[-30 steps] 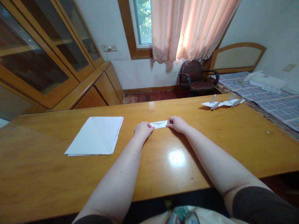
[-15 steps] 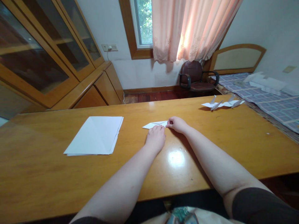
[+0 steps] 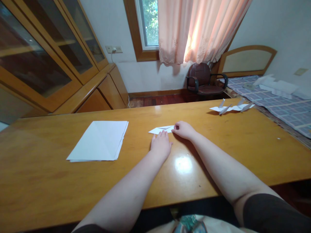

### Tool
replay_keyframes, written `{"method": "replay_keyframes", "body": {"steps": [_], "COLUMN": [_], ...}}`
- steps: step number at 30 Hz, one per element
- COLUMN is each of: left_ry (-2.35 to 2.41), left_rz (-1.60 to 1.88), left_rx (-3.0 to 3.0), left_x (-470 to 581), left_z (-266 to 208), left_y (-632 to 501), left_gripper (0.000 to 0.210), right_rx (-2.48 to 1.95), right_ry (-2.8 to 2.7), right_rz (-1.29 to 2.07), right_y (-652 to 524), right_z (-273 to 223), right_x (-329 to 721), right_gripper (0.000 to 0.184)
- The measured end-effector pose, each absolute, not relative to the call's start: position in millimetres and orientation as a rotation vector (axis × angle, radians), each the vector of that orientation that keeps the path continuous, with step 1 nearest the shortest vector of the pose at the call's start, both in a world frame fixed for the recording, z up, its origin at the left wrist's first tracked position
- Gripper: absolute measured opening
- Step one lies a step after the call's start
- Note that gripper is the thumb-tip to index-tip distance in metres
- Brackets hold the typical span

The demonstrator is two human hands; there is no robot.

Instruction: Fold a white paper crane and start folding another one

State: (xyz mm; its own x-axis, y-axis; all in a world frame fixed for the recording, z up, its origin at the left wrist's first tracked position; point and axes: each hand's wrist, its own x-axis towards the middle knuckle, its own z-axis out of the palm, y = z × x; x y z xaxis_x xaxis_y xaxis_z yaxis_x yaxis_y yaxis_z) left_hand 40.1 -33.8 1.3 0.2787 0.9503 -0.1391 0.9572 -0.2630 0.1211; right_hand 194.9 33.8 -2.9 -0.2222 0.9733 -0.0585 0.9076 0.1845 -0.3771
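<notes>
A folded piece of white paper (image 3: 155, 130), narrow and pointed at its left end, lies on the wooden table (image 3: 136, 181). My left hand (image 3: 161, 142) rests flat at its near edge, with the fingertips on the paper and the thumb out to the right. At the paper's right end, my right hand (image 3: 183, 129) pinches it between thumb and curled fingers. That end is hidden behind the right hand.
To the left lies a stack of white paper sheets (image 3: 99, 140). Folded white paper figures (image 3: 230, 107) stand at the table's far right. Beyond the table are a brown armchair (image 3: 200, 79), a bed (image 3: 279, 100) and a glass-door cabinet (image 3: 73, 81).
My left hand's fingers have spread and drawn slightly back toward me, baring more of the folded paper. My right hand stays at its right end.
</notes>
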Motion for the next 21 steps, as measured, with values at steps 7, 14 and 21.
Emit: {"method": "replay_keyframes", "body": {"steps": [7, 14, 21], "left_ry": [1.790, 1.786, 1.778], "left_rz": [0.005, -0.029, -0.007], "left_rx": [2.386, 2.363, 2.364], "left_x": [40, 40, 38], "left_z": [-1, 0, -1], "left_y": [-34, -33, -34], "left_gripper": [0.058, 0.059, 0.059], "right_rx": [-1.930, -1.929, -1.989], "right_ry": [-2.190, -2.142, -2.055], "right_rz": [0.419, 0.589, 0.705], "right_y": [27, 33, 34], "right_z": [-2, -4, -3], "right_x": [181, 186, 190], "right_gripper": [0.027, 0.018, 0.015]}}
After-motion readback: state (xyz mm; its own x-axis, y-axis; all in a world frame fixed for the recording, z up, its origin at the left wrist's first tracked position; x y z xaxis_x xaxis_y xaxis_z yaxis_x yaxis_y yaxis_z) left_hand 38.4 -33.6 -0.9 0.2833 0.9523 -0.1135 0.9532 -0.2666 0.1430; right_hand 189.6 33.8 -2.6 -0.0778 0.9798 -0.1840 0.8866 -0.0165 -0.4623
